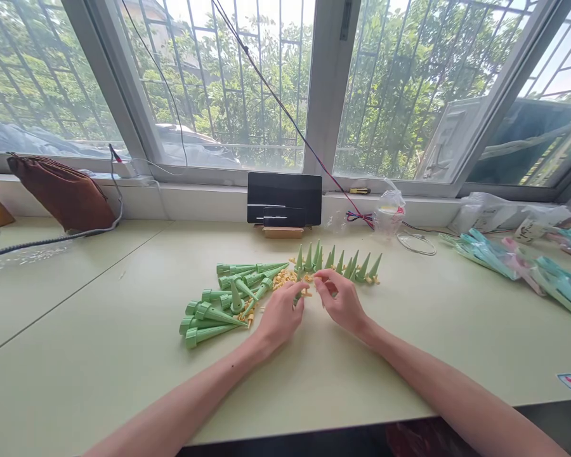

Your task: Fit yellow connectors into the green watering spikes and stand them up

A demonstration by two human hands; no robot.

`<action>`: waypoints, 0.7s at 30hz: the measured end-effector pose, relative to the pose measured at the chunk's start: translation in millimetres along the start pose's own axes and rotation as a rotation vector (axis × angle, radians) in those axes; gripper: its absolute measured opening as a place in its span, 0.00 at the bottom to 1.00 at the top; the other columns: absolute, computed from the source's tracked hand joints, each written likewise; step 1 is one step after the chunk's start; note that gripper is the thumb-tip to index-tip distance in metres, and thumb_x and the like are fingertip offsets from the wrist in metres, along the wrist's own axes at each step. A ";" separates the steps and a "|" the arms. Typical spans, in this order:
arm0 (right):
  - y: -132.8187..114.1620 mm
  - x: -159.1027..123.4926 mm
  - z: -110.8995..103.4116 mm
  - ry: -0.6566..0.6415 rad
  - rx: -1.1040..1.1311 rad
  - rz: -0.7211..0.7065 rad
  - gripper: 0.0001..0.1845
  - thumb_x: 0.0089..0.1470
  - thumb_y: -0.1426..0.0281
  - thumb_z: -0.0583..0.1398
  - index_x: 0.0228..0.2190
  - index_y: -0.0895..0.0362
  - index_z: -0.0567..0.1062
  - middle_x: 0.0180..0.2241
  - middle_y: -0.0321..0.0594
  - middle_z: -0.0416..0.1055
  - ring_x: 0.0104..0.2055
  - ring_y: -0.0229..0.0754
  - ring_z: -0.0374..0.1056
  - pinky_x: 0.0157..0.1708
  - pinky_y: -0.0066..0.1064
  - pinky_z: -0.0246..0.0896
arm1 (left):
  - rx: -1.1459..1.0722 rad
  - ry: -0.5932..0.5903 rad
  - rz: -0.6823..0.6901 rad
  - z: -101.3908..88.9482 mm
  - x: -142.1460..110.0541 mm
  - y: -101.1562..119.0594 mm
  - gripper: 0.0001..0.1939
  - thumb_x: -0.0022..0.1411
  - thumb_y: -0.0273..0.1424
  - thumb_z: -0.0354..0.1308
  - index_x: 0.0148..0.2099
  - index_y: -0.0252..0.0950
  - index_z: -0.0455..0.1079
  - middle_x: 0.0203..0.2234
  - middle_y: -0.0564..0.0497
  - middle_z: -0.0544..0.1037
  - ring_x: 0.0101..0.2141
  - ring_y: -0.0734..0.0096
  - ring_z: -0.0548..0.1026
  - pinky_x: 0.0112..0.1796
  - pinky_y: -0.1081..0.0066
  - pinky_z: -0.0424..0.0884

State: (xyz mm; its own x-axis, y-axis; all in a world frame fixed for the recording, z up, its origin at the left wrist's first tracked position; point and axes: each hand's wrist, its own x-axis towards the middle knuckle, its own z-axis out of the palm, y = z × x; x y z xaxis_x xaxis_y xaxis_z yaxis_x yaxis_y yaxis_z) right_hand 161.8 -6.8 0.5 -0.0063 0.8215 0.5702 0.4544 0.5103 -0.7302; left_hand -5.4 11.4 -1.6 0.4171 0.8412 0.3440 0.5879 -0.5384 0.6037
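My left hand (282,312) is closed round a green plastic spike (299,293), mostly hidden by the fingers. Close beside it my right hand (341,299) pinches a small yellow plastic piece (311,278) at the fingertips, near the spike. Left of the hands lies a loose pile of green spikes with ribbed caps (209,322), most on their sides. Small yellow pieces (283,277) are heaped between the pile and my left hand. Behind the hands, several green spikes stand points up in a row (340,262), with yellow pieces at their bases.
A dark tablet (284,197) leans on a wooden stand (283,233) at the back. On the right lie bagged turquoise and pink items (518,260) and a coiled white cable (416,244). A brown pouch (64,193) and a grey cord (52,240) are at the left, below the windows.
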 end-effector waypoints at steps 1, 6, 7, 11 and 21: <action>-0.1 -0.1 -0.1 -0.003 -0.002 0.002 0.10 0.63 0.64 0.55 0.37 0.57 0.71 0.27 0.36 0.68 0.19 0.34 0.63 0.20 0.26 0.59 | 0.000 0.000 0.001 0.1 0.1 -0.4 0.17 0.64 0.24 0.51 0.52 0.39 0.72 0.42 0.48 0.78 0.27 0.70 0.72 0.35 0.68 0.70; -1.3 -0.5 -0.6 -0.015 -0.010 0.015 0.10 0.63 0.64 0.54 0.37 0.57 0.71 0.25 0.35 0.67 0.19 0.34 0.62 0.20 0.27 0.59 | -0.003 0.007 -0.004 0.5 1.0 -1.5 0.17 0.63 0.24 0.51 0.52 0.39 0.72 0.43 0.48 0.77 0.28 0.69 0.73 0.34 0.68 0.70; -1.4 -0.5 -0.7 -0.016 -0.009 0.016 0.10 0.63 0.64 0.54 0.37 0.57 0.71 0.25 0.35 0.67 0.19 0.34 0.63 0.20 0.27 0.59 | -0.003 0.010 -0.008 0.5 1.3 -1.4 0.17 0.63 0.24 0.52 0.52 0.39 0.72 0.44 0.48 0.77 0.28 0.69 0.73 0.34 0.68 0.70; -0.1 -0.3 -1.1 -0.020 0.003 0.019 0.11 0.64 0.64 0.53 0.37 0.57 0.71 0.28 0.37 0.69 0.19 0.34 0.63 0.20 0.26 0.60 | -0.005 0.024 -0.020 -0.6 2.5 -0.1 0.16 0.62 0.25 0.53 0.52 0.39 0.71 0.45 0.48 0.78 0.28 0.70 0.72 0.33 0.68 0.69; 2.5 -1.1 -1.0 -0.098 0.003 0.040 0.13 0.66 0.64 0.50 0.39 0.56 0.71 0.27 0.36 0.68 0.19 0.33 0.61 0.21 0.26 0.59 | -0.078 0.152 -0.058 -7.0 -0.1 11.0 0.12 0.63 0.31 0.53 0.49 0.39 0.69 0.33 0.52 0.76 0.26 0.71 0.70 0.31 0.70 0.66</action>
State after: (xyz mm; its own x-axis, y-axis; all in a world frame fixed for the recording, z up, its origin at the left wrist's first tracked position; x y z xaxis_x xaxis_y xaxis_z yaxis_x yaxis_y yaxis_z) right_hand 163.8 -6.6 -1.6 -0.0759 0.8620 0.5011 0.4537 0.4774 -0.7525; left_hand -3.8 5.7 10.0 0.2708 0.8719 0.4079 0.5497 -0.4879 0.6780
